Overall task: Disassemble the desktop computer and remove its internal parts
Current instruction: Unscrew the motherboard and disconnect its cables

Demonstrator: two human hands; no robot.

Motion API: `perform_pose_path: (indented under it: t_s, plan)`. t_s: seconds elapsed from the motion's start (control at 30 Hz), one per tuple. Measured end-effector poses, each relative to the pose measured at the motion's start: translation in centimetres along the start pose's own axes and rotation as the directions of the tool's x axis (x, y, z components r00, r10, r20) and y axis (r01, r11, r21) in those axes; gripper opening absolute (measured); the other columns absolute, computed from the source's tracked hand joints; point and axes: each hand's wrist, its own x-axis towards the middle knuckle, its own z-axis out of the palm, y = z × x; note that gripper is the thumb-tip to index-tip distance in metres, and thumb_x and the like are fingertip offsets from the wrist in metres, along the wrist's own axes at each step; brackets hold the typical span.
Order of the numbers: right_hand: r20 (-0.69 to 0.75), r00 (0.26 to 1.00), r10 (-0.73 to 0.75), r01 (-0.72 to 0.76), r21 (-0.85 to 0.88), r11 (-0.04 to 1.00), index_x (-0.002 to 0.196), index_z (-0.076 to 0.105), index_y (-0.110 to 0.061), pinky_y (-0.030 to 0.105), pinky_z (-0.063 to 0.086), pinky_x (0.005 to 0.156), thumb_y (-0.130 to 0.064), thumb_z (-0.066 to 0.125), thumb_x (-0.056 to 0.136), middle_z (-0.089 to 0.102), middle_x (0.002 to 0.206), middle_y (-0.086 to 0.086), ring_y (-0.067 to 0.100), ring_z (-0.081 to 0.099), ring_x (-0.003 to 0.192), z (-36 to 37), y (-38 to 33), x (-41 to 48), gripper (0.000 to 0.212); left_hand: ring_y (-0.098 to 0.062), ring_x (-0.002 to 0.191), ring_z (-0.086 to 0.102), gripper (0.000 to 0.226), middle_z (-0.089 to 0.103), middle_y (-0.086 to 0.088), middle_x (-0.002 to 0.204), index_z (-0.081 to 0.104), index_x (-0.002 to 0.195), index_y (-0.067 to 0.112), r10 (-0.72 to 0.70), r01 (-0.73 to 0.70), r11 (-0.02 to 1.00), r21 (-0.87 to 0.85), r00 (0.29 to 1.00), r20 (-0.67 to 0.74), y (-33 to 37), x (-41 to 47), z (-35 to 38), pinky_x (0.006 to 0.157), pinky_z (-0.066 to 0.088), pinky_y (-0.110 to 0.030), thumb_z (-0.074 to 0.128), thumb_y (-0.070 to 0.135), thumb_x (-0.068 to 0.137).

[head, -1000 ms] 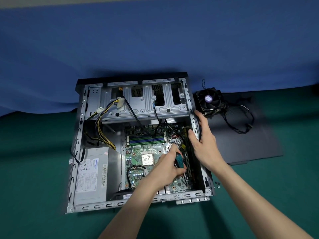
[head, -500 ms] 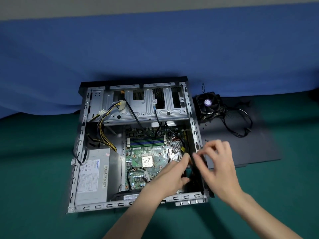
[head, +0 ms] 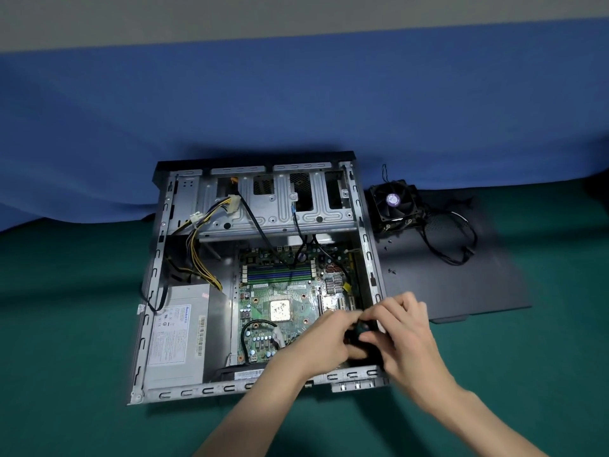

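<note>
Head view. Steel-grey computer case (head: 197,390) lies open on its side on the green cloth (head: 66,324), in front of a blue drape (head: 296,94).

Writing: the power supply (head: 216,331) sits in the near-left corner of the case. Its white label (head: 174,334) carries a blue brand word and barcodes, too small to read. The cooler fan (head: 393,204) stands outside on the black side panel (head: 461,285), right of the case. Its purple hub sticker is illegible. A few screws (head: 392,271) lie loose on the same panel.

Hidden: both hands cover the near-right corner of the motherboard (head: 280,285). The screwdriver (head: 362,326) shows only as a teal-and-black handle; shaft and tip are out of sight. Forearms run off the bottom edge.

Hands: left hand (head: 316,344) is curled round the handle. Right hand (head: 405,338) has its fingers bent in, pinching the teal end.

Change: half a second ago the right hand hung apart with fingers spread; a second ago it lay on the case's right wall. Now it meets the left hand on the handle. The case has not moved.
</note>
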Motion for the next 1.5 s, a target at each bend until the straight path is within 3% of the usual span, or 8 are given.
perform_pose_path:
  t_s: [0.13,0.23,0.67,0.87,1.03,1.2,1.37,1.5]
  plan:
    - [0.012,1.0,0.013,-0.015,0.131,0.991,0.081,0.065,-0.009,0.026,0.029,0.074,0.004,0.067,0.073,0.057,0.08,-0.008,0.015,0.041,0.084,-0.4,0.2,-0.5,0.016,-0.009,0.07,0.056,0.011,0.065,0.004,0.079,0.063,0.082,0.03,0.013,-0.013,1.0,-0.018,1.0,0.012,-0.1,0.1,0.1,0.079,0.052,-0.036,0.073,0.023,0.081]
    - [0.051,0.998,0.04,-0.051,0.229,0.972,0.08,0.063,-0.012,0.023,0.036,0.082,-0.003,0.077,0.075,0.061,0.09,-0.011,0.016,0.042,0.091,-0.8,0.5,-0.5,0.017,-0.014,0.065,0.051,0.011,0.063,-0.002,0.081,0.063,0.079,0.033,0.034,-0.033,0.998,0.052,0.999,-0.008,-0.1,0.1,0.1,0.069,0.05,-0.033,0.071,0.026,0.083]
    - [0.015,0.997,0.072,-0.074,0.206,0.976,0.075,0.059,-0.004,0.023,0.039,0.073,-0.003,0.077,0.076,0.051,0.076,-0.004,0.016,0.04,0.085,0.3,0.3,-0.8,0.017,-0.015,0.064,0.043,0.009,0.055,0.002,0.074,0.067,0.087,0.027,0.037,-0.037,0.999,0.004,0.999,-0.019,-0.2,0.0,0.3,0.069,0.047,-0.033,0.072,0.021,0.083]
    - [0.039,0.999,0.016,-0.026,0.253,0.967,0.078,0.069,-0.013,0.037,0.034,0.076,0.002,0.073,0.072,0.062,0.081,-0.01,0.016,0.045,0.089,0.3,-0.1,-1.1,0.017,-0.001,0.067,0.051,0.04,0.06,0.016,0.066,0.067,0.069,0.038,0.02,-0.009,0.986,-0.165,0.998,0.065,0.1,-0.5,-0.8,0.071,0.048,-0.024,0.074,-0.001,0.072]
    - [0.002,0.996,0.089,-0.086,0.291,0.953,0.079,0.075,-0.013,0.02,0.033,0.092,-0.024,0.076,0.073,0.06,0.1,-0.006,0.015,0.042,0.104,0.2,-0.2,-0.2,0.012,-0.012,0.07,0.059,0.035,0.067,-0.008,0.08,0.068,0.074,0.026,-0.005,-0.006,0.989,-0.145,0.997,-0.078,0.1,-0.1,-0.4,0.067,0.055,-0.036,0.064,-0.009,0.076]
    - [-0.08,0.988,0.133,-0.113,0.222,0.968,0.083,0.076,-0.02,0.036,0.033,0.078,-0.011,0.081,0.071,0.057,0.076,-0.008,0.018,0.047,0.09,0.8,0.0,-0.2,0.015,-0.019,0.072,0.062,0.037,0.06,-0.004,0.072,0.062,0.061,0.028,-0.068,0.044,0.982,-0.184,0.989,-0.13,0.3,0.3,0.1,0.072,0.058,-0.043,0.078,-0.004,0.069]
    - [-0.041,0.996,0.083,-0.069,0.27,0.96,0.097,0.074,-0.02,0.041,0.038,0.079,0.005,0.077,0.07,0.062,0.082,-0.017,0.013,0.047,0.095,0.4,0.3,-0.5,0.038,0.001,0.057,0.051,0.034,0.059,0.013,0.06,0.067,0.069,0.025,-0.092,0.088,0.965,-0.247,0.996,-0.007,0.4,-0.4,-0.3,0.061,0.046,-0.018,0.069,-0.008,0.075]
    - [-0.041,0.995,0.091,-0.073,0.324,0.943,0.089,0.077,-0.019,0.048,0.044,0.083,-0.022,0.079,0.071,0.065,0.098,-0.014,0.022,0.048,0.1,0.4,-0.3,-0.3,0.019,-0.001,0.057,0.046,0.032,0.056,0.006,0.065,0.064,0.071,0.023,-0.049,0.027,0.985,-0.171,0.991,-0.128,0.3,0.1,0.1,0.054,0.046,-0.023,0.063,-0.009,0.074]
